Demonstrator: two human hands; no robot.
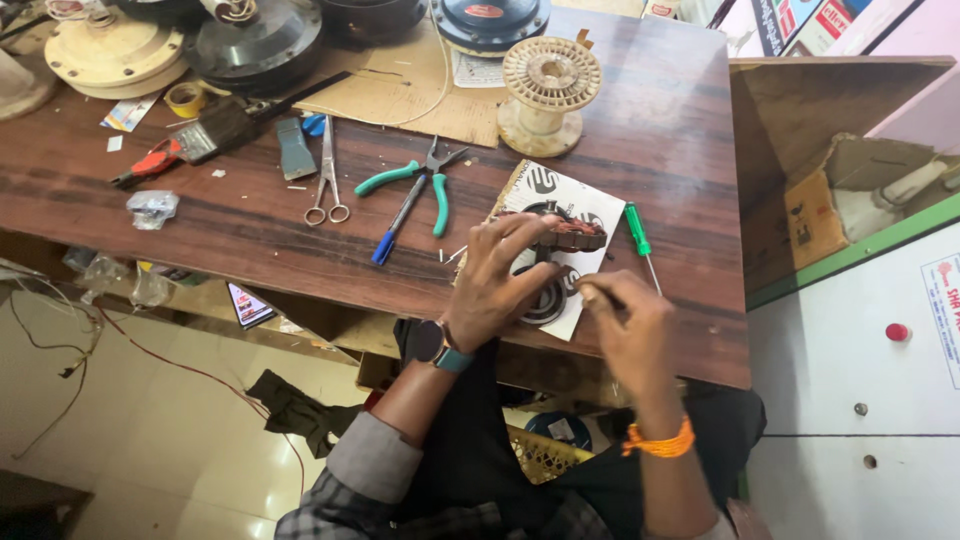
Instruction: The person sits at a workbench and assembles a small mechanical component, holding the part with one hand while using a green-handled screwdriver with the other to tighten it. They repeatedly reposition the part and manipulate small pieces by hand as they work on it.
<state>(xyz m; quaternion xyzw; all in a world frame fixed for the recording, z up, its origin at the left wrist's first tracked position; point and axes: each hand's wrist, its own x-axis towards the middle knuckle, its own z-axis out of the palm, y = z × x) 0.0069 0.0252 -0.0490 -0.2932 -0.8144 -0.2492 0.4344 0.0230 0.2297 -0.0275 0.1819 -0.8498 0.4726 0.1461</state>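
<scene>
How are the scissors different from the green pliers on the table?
The scissors are plain bare metal all over, while the pliers have green covers on their handles. The scissors end in round finger loops, but the pliers have long curved handles with no loops. The scissors lie closed and nearly straight up the table, while the pliers lie with handles spread apart. Both rest flat on the wood, untouched by either hand.

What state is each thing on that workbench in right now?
Left hand: spread over the wound coil, pressing it down.
Right hand: pinched on a thin dark tool.
Coil: lying on a printed card, copper windings showing.
Pliers: handles spread, lying flat.
Scissors: closed, lying flat.
Spool: empty, standing on its end.
Green screwdriver: lying loose beside the card.
Blue pen: lying flat, capped.
</scene>
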